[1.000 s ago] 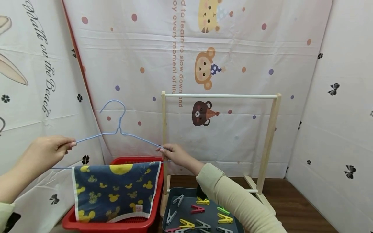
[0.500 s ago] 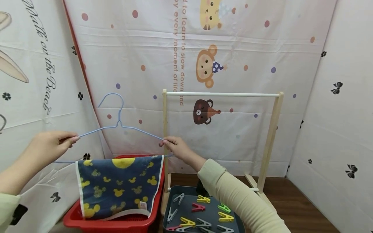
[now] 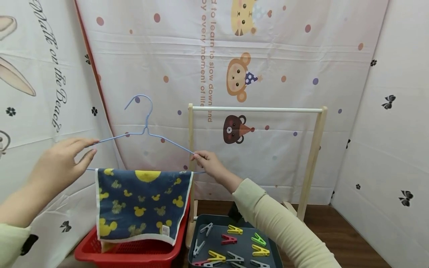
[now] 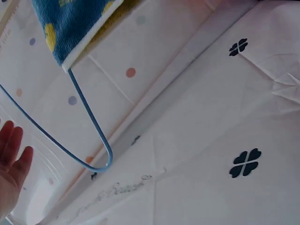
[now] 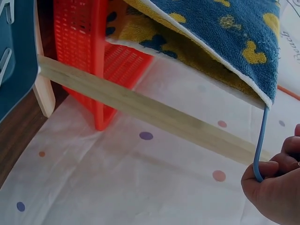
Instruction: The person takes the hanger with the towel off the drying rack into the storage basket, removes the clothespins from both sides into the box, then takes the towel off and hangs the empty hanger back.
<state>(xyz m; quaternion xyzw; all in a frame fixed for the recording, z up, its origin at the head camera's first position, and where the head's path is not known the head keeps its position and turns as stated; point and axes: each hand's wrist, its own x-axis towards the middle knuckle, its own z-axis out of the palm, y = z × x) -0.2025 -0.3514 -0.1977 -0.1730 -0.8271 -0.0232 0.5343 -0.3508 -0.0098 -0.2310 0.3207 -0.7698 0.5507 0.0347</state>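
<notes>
A blue wire hanger (image 3: pixel 146 120) is held up at the left in the head view, hook at the top. Folded over its lower bar hangs a navy towel (image 3: pixel 147 203) with yellow mouse-head prints and white edging. My right hand (image 3: pixel 214 167) grips the hanger's right end, and the right wrist view shows the thumb (image 5: pixel 262 187) and curled fingers at the wire's bend. My left hand (image 3: pixel 62 160) is by the left end, thumb and fingers spread apart. In the left wrist view those fingers (image 4: pixel 11 145) stand off the wire.
Below the towel sits a red basket (image 3: pixel 134 257). To its right, a dark tray (image 3: pixel 246 242) carries several clothespins (image 3: pixel 260 251) in yellow, red, green and grey. A wooden rack with a white rail (image 3: pixel 258 109) stands behind the tray on the brown table (image 3: pixel 338 232).
Hanger and towel have risen and shifted slightly right, lifting the towel further above the basket. My left hand has gone from pinching the wire to spread fingers; my right keeps its grip.
</notes>
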